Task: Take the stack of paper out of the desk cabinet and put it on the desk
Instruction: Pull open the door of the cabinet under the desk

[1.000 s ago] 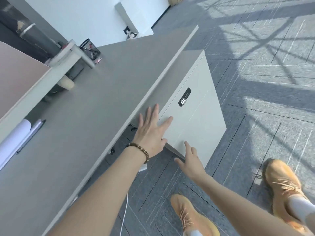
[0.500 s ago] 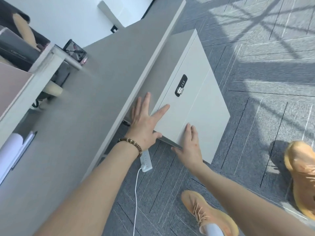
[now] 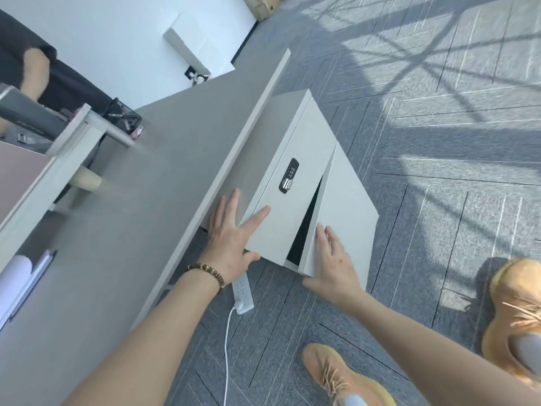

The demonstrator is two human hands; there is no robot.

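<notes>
A white desk cabinet with a black combination lock stands under the grey desk. Its right door is swung partly out, showing a dark wedge-shaped gap. No stack of paper shows inside; the interior is in shadow. My left hand, a bead bracelet on its wrist, lies flat with fingers spread on the cabinet's left front panel and top corner. My right hand grips the door's near lower edge, fingers over the edge and thumb below.
A white power strip and its cable lie on the grey carpet below the cabinet. On the desk are a mesh pen holder, a paper cup and rolled white paper. My tan shoes stand on the floor. Another person sits behind the divider.
The cabinet's right door has swung from flush to partly ajar, with my right hand on its edge. My left hand stays pressed on the cabinet. The view has shifted.
</notes>
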